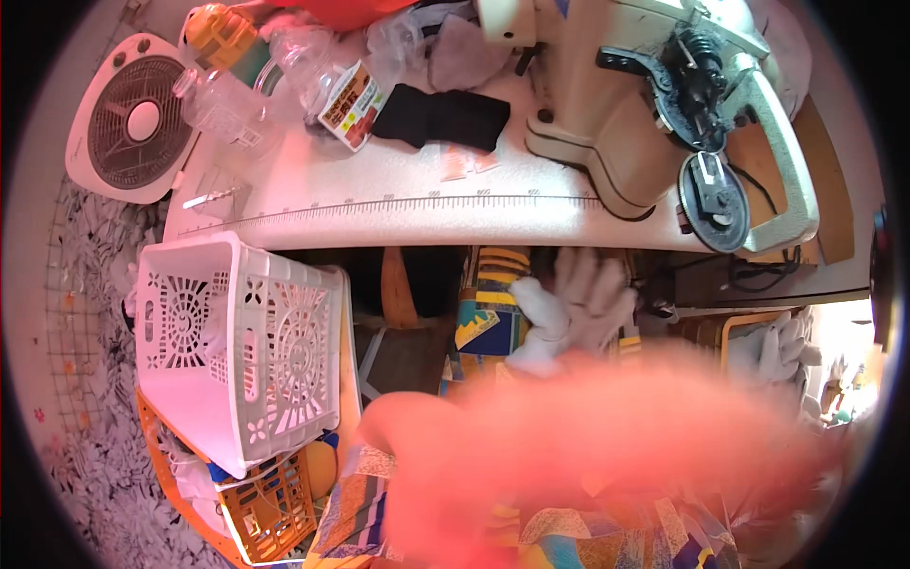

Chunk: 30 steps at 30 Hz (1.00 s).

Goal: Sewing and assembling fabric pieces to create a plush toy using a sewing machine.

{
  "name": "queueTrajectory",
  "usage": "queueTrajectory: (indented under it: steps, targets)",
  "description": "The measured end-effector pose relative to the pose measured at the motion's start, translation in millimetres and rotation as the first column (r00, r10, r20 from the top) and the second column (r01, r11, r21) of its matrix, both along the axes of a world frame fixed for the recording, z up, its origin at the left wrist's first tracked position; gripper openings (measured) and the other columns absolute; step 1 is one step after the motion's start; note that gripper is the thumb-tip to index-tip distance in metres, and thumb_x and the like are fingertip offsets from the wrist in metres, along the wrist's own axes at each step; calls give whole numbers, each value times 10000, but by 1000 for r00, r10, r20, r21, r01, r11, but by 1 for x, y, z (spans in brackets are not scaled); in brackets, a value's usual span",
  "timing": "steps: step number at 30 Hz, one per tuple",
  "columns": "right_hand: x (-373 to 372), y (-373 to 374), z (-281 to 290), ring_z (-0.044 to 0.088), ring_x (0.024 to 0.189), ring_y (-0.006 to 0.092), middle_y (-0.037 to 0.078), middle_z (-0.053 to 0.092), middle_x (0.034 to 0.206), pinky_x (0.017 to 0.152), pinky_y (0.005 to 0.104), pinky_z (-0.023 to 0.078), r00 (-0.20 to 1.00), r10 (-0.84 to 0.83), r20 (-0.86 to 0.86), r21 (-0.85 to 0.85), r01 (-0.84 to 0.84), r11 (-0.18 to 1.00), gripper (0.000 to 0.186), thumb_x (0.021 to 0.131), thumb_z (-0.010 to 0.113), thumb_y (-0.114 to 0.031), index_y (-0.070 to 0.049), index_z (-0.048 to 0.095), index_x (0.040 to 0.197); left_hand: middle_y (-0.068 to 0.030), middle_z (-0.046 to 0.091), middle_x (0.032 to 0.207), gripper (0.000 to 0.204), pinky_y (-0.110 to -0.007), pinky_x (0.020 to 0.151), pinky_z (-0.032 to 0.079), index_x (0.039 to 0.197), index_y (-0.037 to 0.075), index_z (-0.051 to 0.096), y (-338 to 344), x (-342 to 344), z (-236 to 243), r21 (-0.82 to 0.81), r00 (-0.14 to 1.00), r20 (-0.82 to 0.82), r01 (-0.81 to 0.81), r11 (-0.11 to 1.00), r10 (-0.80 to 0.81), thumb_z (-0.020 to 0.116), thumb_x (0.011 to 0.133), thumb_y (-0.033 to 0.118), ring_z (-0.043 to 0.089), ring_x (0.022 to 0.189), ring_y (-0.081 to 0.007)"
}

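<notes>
My right hand (578,436), a large reddish blur close to the camera, reaches in from the right across the lower middle. Motion smears its fingers, so whether it holds anything does not show. My left hand cannot be made out. Beyond the blur, pale knitted gloves (597,294) lie over the patterned cloth (488,322) on my lap, just below the table edge. One whiter piece (542,318) rests beside them. The blurred hand hides much of the lap.
A beige sewing machine (597,142) stands on the white table (332,175) at right. Left of it lie a folded black cloth (441,117), a clear bottle (223,109) and a fan (137,119). A white plastic basket (284,351) stands left; more gloves (773,351) fill a container at right.
</notes>
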State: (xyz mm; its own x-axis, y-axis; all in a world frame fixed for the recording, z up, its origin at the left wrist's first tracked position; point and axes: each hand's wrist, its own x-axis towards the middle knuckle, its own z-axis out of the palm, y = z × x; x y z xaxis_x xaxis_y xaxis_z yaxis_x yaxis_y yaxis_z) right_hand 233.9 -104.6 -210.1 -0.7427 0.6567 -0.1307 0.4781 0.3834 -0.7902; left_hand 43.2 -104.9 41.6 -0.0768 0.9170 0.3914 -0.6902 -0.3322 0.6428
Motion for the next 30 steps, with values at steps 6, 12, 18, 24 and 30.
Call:
queueTrajectory:
  steps: [6,12,18,24,30]
  targets:
    - [4,11,26,644,830,310,131,613,948,692,396,511,1000,-18,-3,-118,18,993,297,858,685,-237,-58,570,1065,-106,598,968,207,-370,809,454,955,20,618,82,-86,-105,439,-129,-862,-675,593,491,667,758,64,555,909,-282]
    - [-5,21,43,644,798,255,113,608,940,689,357,513,995,31,-97,-87,-40,995,335,846,704,-245,-62,587,1100,-102,583,933,240,-386,786,455,930,36,645,112,-100,-124,688,-585,-725,-590,423,363,738,736,143,553,864,-291]
    - [-9,30,57,624,804,250,121,593,970,707,342,506,959,-38,-281,39,51,998,346,846,696,-209,-47,581,1130,-111,563,916,148,-401,786,455,889,21,623,106,-105,-107,778,-576,-579,-601,181,577,692,758,37,565,872,-295]
    - [-46,42,116,574,1021,168,91,563,1133,827,294,485,560,-369,-742,-314,197,929,435,848,700,-151,-28,539,1233,-91,564,854,231,-312,668,443,893,12,636,20,-28,-82,588,-107,-666,-683,432,738,693,696,-94,541,776,-228]
    - [-53,45,125,553,1054,98,42,585,1161,917,252,447,558,-501,-661,-536,115,836,326,928,599,-27,-12,526,1245,-93,553,928,214,-346,785,413,884,48,630,-9,-10,-85,523,38,-793,-470,711,608,708,685,38,509,868,-230]
